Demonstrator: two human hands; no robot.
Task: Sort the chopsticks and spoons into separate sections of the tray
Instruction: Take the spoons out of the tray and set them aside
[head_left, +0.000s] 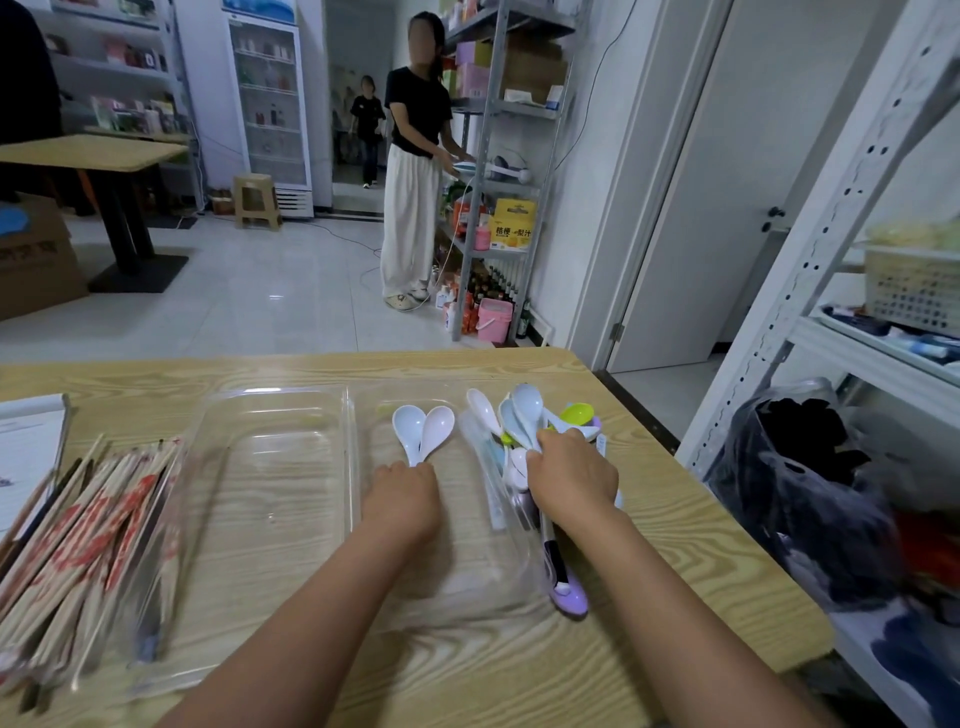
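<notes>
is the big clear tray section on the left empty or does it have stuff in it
Empty: through the left tray section only the wood grain shows; the chopsticks lie outside it.

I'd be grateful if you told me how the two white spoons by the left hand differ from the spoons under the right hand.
The two white plastic spoons lie flat, side by side; the mixed-colour spoon bunch fans upward. The left hand holds the pair's handles; the right hand grips the bunch. The bunch includes a green spoon. Both point away.

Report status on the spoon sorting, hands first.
Left hand holding two white spoons by their handles. Right hand gripping a spoon bunch. Chopsticks piled at left, untouched. Nothing blocking the clear tray.
</notes>
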